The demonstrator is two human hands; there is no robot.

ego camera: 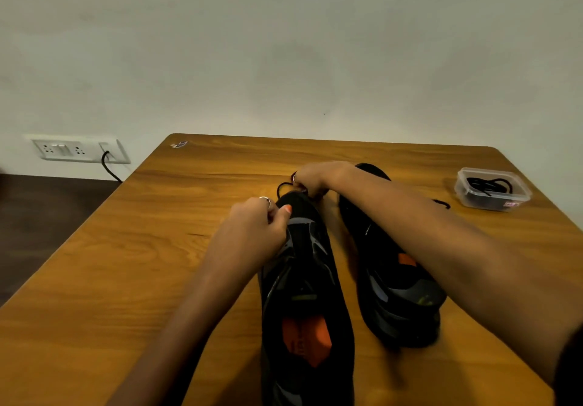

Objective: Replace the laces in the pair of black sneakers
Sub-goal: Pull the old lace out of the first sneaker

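Two black fabric sneakers are lying side by side on the wooden surface (94,279), toes pointing away from us. We are working on the left black sneaker with grey panels and an orange insole (307,295). The right black sneaker with an orange tab (391,263) is sitting just beside it, partly hidden under our right forearm. Small pale lettering is showing on its side, too small to read.

Our left hand (255,229) is pressing against the left sneaker's upper near the toe, its fingers (285,211) curled and pinching the edge of the fabric; a ring is sitting on one of them. Our right hand (315,175) is reaching past the toe, fingers clenched around the thin black cord lace (284,186), which is looping up off the surface there.

Well apart to the right, a small clear plastic tub with rounded corners (492,188) is holding a coil of black laces. A red and white label is showing on its front wall, the print unreadable.

We are looking at a warm, glossy, grain-patterned wood surface with rounded corners, with a small sticker (179,144) near its far left corner. Behind it, a plain pale wall is carrying a white switch and socket plate (79,151) with a black cable plugged in.
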